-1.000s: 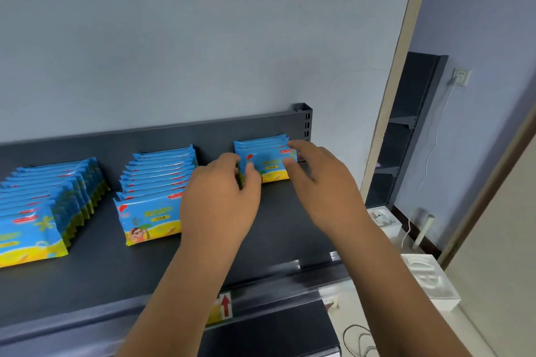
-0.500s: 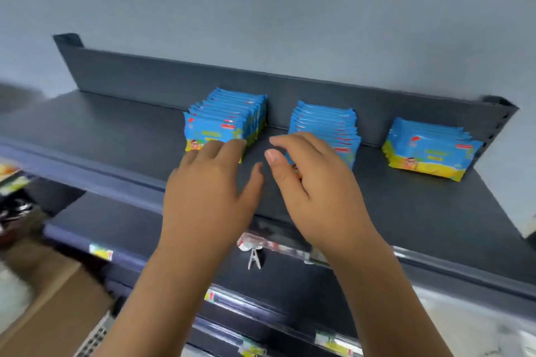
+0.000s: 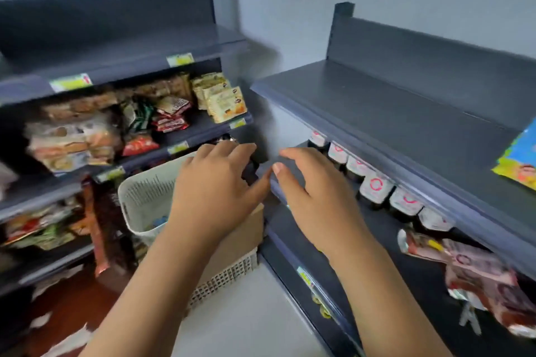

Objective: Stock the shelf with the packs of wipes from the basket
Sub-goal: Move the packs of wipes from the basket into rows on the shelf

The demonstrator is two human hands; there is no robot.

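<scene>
Both hands hover empty in mid-air with relaxed fingers. My left hand (image 3: 214, 185) hangs over the white perforated basket (image 3: 142, 200), which sits on a brown cardboard box (image 3: 237, 240) in the corner between two shelf units. A bit of blue shows inside the basket. My right hand (image 3: 313, 197) is just right of the left one, in front of the dark grey shelf (image 3: 377, 113). One blue and yellow pack of wipes (image 3: 519, 162) shows at the right edge of that shelf's top board.
Dark jars with white and red labels (image 3: 377, 185) line the board under the top shelf, with red packets (image 3: 478, 266) below. The left shelf unit (image 3: 110, 66) holds snack bags (image 3: 139, 122). Pale floor (image 3: 246, 322) lies between the units.
The view has swung left and down from the rows of wipes on the top shelf to the basket. Both hands left the packs and moved empty toward the basket.
</scene>
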